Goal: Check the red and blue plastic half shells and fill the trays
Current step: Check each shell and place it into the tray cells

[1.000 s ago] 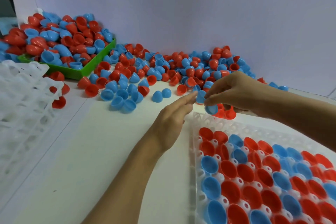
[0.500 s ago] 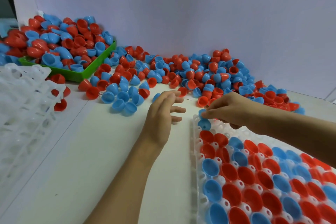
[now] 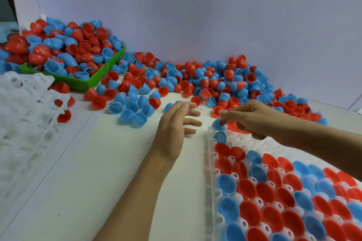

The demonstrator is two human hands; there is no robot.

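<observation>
Right hand (image 3: 252, 118): pinched a blue half shell (image 3: 217, 124) over the tray (image 3: 210, 164)'s far-left corner.
Left hand (image 3: 176, 125): fingers spread, empty, just beside the tray.
Risk: shell could seat tilted in its cup and pop out.

Blue shell (image 3: 217, 124) tilted at far left corner of my clear tray (image 3: 210, 164), pinched in my right hand (image 3: 252, 118). Second blue shell (image 3: 220, 136) seated just behind it, open side up. Nearer rows filled with red and blue shells, all cups up. Loose pile (image 3: 205, 82) along the wall; more heaped in green bin (image 3: 94, 81). Empty trays (image 3: 21, 115) stacked at left.
</observation>
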